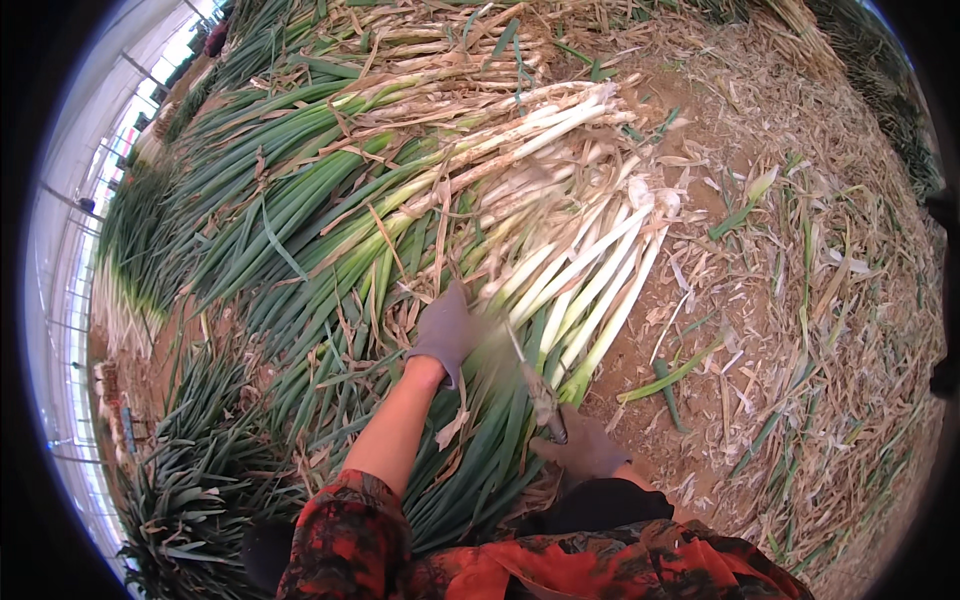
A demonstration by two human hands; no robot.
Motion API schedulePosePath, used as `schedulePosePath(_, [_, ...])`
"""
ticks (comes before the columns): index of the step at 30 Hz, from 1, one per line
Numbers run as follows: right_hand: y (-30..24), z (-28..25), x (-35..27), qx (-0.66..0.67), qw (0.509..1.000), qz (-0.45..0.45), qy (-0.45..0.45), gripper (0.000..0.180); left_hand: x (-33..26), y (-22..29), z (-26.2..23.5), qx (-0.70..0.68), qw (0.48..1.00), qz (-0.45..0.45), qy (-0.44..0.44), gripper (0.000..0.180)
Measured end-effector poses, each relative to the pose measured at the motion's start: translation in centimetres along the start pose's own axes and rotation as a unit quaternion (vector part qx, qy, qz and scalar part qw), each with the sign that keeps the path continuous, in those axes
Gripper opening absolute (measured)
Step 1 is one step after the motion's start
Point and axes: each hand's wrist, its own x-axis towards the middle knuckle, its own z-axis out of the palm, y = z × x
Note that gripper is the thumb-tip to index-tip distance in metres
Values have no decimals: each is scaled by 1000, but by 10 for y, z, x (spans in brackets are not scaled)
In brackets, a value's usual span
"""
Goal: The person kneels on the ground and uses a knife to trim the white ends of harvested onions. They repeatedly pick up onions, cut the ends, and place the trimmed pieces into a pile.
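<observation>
The right hand (585,447) grips the tool (541,394) near the left hand (445,325), whose grip I cannot tell, over the onions (590,290) heaped on the dirt (612,388), so a slip could hurt that hand or nick the onions.

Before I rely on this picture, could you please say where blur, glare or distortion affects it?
Head view: a blurry smear lies between the left hand and the tool; the white wall at far left looks partly washed-out and bows along the rim.
</observation>
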Motion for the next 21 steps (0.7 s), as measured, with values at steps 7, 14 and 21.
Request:
schedulePosePath(7, [17, -45, 52, 43, 989, -3, 141, 67, -9, -15, -14, -23, 996, -18, -79, 52])
schedulePosePath(14, [24, -94, 111, 65, 976, 46, 203, 63, -34, -2, -16, 8, 979, 63, -192, 53])
schedulePosePath(21, [32, -134, 141, 50, 973, 57, 219, 68, -81, 7, -4, 132, 955, 124, -237, 60])
